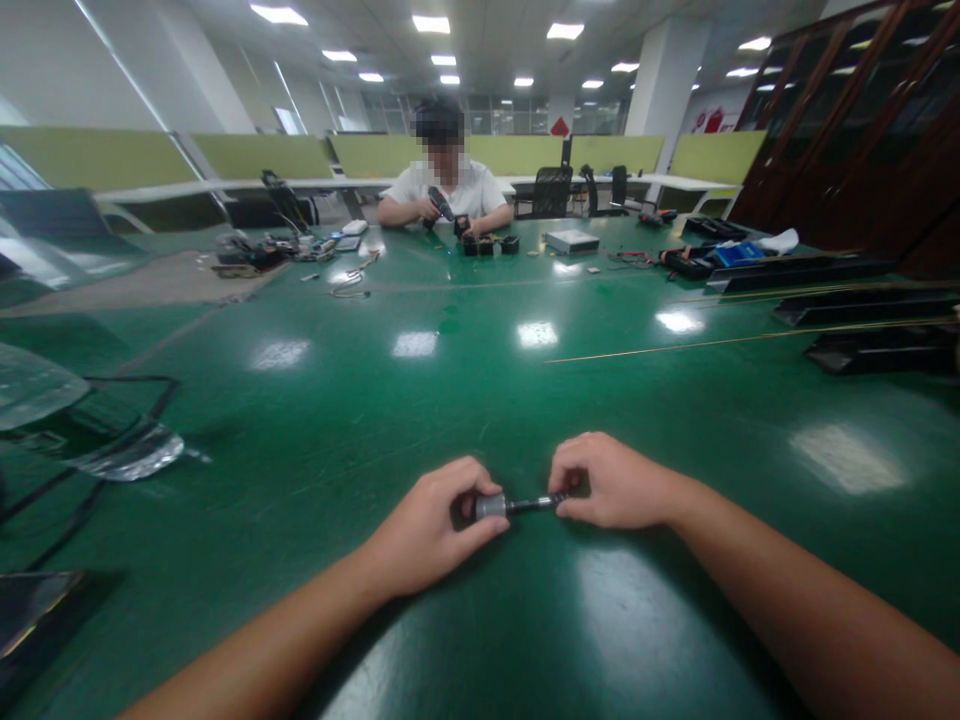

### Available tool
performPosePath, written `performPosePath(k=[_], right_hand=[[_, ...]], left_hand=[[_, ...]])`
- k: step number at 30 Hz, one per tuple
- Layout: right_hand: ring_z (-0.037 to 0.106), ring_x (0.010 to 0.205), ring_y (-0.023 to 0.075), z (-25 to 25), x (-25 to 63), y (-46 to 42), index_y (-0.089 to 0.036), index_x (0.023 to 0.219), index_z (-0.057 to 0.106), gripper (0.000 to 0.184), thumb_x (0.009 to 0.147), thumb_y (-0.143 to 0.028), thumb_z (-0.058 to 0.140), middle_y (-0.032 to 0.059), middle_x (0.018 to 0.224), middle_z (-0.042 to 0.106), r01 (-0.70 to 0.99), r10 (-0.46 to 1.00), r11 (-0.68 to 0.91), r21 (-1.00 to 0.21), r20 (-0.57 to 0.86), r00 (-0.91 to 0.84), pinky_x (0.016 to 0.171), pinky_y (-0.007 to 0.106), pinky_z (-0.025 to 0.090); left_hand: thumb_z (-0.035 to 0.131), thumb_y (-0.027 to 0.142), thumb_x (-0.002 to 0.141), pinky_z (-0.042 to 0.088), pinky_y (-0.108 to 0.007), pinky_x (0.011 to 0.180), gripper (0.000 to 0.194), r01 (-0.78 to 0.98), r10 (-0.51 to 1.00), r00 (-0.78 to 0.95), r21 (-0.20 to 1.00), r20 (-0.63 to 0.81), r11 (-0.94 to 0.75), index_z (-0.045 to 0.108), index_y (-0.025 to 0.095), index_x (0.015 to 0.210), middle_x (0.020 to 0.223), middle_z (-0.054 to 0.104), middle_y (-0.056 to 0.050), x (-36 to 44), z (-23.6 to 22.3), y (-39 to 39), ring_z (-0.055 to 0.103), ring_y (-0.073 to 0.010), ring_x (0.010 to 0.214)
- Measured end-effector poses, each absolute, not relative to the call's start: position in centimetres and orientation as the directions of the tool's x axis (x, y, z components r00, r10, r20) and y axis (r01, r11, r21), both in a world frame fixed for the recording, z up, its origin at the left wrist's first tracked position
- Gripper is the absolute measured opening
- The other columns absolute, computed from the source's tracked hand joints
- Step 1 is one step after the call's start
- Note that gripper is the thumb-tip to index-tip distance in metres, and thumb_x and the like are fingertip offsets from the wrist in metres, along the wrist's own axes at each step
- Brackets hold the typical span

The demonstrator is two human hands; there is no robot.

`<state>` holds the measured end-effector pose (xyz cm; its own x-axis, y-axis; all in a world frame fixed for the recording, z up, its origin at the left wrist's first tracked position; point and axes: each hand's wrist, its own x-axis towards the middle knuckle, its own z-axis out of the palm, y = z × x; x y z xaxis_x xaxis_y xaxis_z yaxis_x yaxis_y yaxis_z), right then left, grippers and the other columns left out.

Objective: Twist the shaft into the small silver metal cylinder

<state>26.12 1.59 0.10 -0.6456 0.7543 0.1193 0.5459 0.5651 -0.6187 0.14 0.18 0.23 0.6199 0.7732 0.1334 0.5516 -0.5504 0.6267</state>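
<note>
Low over the green tabletop, my two hands meet at a small tool like a short screwdriver, with a grey cylindrical body and a thin dark shaft lying level. My left hand grips the grey body between thumb and fingers. At the shaft's right end, the fingertips of my right hand pinch a small silvery tip. Whether that tip is a separate piece I cannot tell. The curled fingers of both hands are partly hidden.
A plastic bottle lies at the left, with black cable behind it. Black channel-shaped bars and thin rods are at the right. Across the table, a person in a white shirt handles a power drill near small black parts.
</note>
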Motion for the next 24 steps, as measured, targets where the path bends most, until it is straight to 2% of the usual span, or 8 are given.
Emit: performPosePath(k=[6, 10, 16, 24], right_hand=[[0.060, 0.069, 0.0132, 0.3, 27.1, 2.0, -0.017, 0.077, 0.070, 0.008, 0.069, -0.017, 0.071, 0.0005, 0.075, 0.067, 0.574, 0.760, 0.512, -0.639, 0.026, -0.649, 0.065, 0.024, 0.045], [0.060, 0.069, 0.0130, 0.1, 26.8, 1.9, -0.017, 0.078, 0.071, 0.008, 0.071, -0.019, 0.070, 0.0007, 0.075, 0.068, 0.562, 0.753, 0.509, -0.652, 0.022, -0.657, 0.066, 0.024, 0.046], [0.059, 0.068, 0.0130, 0.0, 25.7, 1.4, -0.017, 0.081, 0.072, 0.008, 0.073, -0.018, 0.070, 0.0011, 0.075, 0.067, 0.553, 0.765, 0.553, -0.623, 0.118, -0.633, 0.067, 0.025, 0.044], [0.061, 0.081, 0.0165, -0.9, 22.6, 0.7, -0.019, 0.088, 0.072, 0.009, 0.081, -0.024, 0.069, 0.0031, 0.084, 0.071, 0.515, 0.731, 0.636, -0.575, 0.233, -0.642, 0.077, 0.029, 0.041]], left_hand=[[0.063, 0.030, 0.087, 0.041, -0.025, 0.065, 0.014, 0.549, 0.771, 0.623, 0.626, 0.136, -0.554, 0.058, 0.017, 0.092, 0.083, 0.058, -0.001, 0.1, 0.2, 0.2, 0.054, -0.0143, 0.072], [0.063, 0.029, 0.086, 0.041, -0.025, 0.066, 0.014, 0.547, 0.769, 0.625, 0.627, 0.135, -0.555, 0.059, 0.018, 0.092, 0.083, 0.057, -0.001, 0.1, 0.2, 0.1, 0.054, -0.0142, 0.072], [0.065, 0.029, 0.084, 0.040, -0.026, 0.067, 0.015, 0.559, 0.778, 0.606, 0.607, 0.165, -0.565, 0.058, 0.017, 0.088, 0.083, 0.058, -0.002, 0.1, 0.1, 0.2, 0.054, -0.0152, 0.073], [0.066, 0.027, 0.082, 0.042, -0.027, 0.070, 0.013, 0.528, 0.762, 0.621, 0.619, 0.186, -0.581, 0.059, 0.018, 0.088, 0.085, 0.059, -0.002, 0.1, 0.1, 0.3, 0.055, -0.0164, 0.078]])
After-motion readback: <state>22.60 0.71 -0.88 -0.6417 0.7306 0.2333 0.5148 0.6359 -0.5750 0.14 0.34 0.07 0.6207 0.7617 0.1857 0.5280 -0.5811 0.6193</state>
